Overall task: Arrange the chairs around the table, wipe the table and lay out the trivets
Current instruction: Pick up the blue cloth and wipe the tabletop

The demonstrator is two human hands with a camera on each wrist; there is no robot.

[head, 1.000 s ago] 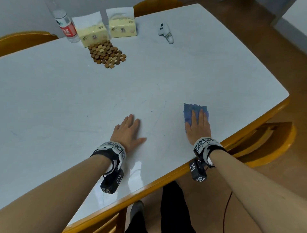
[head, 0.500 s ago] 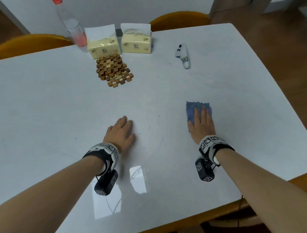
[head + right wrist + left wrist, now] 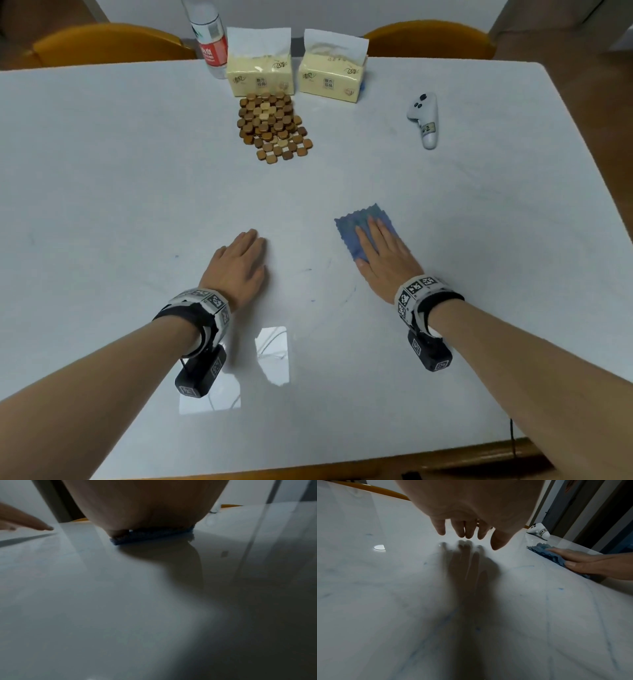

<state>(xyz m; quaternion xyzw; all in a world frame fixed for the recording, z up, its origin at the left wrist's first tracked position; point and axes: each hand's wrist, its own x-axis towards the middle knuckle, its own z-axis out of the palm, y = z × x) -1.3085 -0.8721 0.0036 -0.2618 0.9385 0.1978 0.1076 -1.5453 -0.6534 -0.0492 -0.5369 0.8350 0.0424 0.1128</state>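
Note:
My right hand lies flat on a blue cloth, pressing it onto the white table; the cloth's near edge shows under my palm in the right wrist view. My left hand rests on the table to the left with straight fingers, holding nothing. A stack of brown wooden trivets sits at the far middle of the table. Two orange chairs stand pushed in along the far side.
Behind the trivets stand two yellow tissue packs and a clear water bottle. A white handheld controller lies at the far right. Faint blue marks streak the tabletop near my hands.
My right hand has slid the cloth away from the near right edge toward the table's middle. The view has shifted forward, so the trivets and far chairs look closer. My left hand stays flat.

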